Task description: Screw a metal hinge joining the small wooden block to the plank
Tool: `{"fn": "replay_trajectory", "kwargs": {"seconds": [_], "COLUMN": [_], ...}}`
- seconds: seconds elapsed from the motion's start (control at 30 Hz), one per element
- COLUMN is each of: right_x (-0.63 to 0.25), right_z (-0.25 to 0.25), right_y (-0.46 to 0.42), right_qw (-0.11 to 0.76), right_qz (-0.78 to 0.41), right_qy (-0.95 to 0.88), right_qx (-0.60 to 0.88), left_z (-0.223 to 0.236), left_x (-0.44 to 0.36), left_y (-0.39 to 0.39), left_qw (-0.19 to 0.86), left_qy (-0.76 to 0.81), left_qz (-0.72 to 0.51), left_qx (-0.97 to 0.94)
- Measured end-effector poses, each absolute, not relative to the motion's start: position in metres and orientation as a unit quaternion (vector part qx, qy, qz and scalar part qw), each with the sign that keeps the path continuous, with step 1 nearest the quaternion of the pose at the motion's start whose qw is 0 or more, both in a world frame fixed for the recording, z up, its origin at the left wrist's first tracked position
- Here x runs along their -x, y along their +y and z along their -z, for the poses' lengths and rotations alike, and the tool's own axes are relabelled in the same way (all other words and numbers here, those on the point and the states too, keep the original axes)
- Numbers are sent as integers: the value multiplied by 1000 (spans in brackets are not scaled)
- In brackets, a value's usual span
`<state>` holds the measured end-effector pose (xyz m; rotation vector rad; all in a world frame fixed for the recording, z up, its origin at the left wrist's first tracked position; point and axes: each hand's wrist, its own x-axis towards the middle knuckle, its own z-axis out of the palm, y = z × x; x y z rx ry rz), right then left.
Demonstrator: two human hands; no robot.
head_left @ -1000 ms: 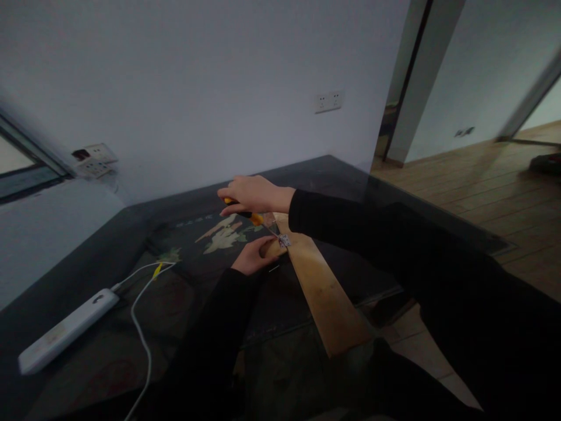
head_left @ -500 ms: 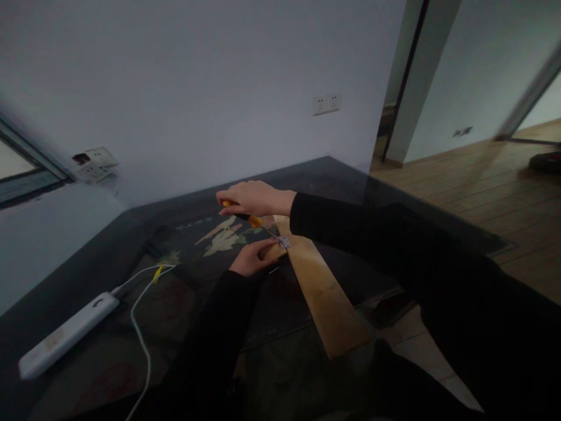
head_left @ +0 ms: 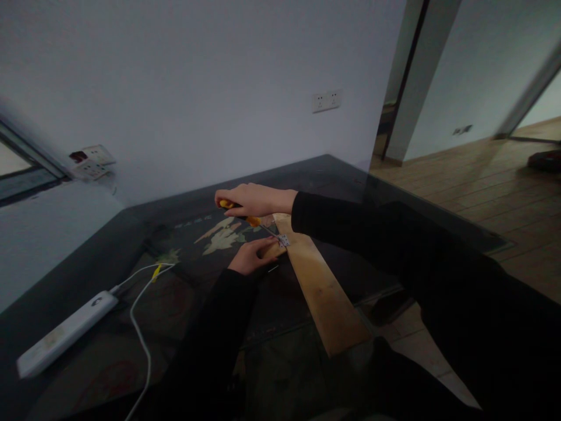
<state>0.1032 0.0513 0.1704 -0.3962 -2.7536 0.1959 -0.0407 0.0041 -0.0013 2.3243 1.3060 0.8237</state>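
My right hand (head_left: 254,199) is wrapped round the yellow and black handle of a screwdriver (head_left: 253,221), its shaft slanting down to the right. The tip meets a small metal hinge (head_left: 284,240) with holes in it. This hinge lies across a short wooden piece (head_left: 272,251) and a long wooden board (head_left: 322,283), at the joint between them. My left hand (head_left: 250,256) grips the short piece from the left, thumb on the near side and fingers on the far side close to the hinge. Beneath the left thumb, a thin shiny sliver (head_left: 273,269) lies on the table.
The dark glossy table (head_left: 324,175) has a flower pattern and stands against a wall. On its left lies a white power strip (head_left: 65,333) with a white cable (head_left: 141,339) and a yellow tie (head_left: 156,272). The long board's near end overhangs the front edge.
My right hand has shifted very slightly round the screwdriver handle. The left hand, hinge and wood stay in place; the view has tilted a little.
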Motion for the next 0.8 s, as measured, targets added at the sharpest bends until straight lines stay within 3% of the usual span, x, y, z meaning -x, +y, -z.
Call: {"fn": "replay_trajectory", "kwargs": {"seconds": [0.43, 0.63, 0.8], "right_x": [-117, -156, -209], "right_z": [-173, -165, -133], "right_y": [60, 79, 87], "right_qw": [265, 434, 583], "right_qz": [-94, -158, -316], "right_qy": [-947, -866, -702], "right_qx": [157, 189, 259], "left_z": [3, 2, -1], "left_x": [43, 44, 43], "left_y": [4, 5, 4], "left_qw": [162, 147, 128], "left_qy": [465, 476, 471], "left_qz": [-272, -238, -233], "left_qx": [-827, -834, -841]}}
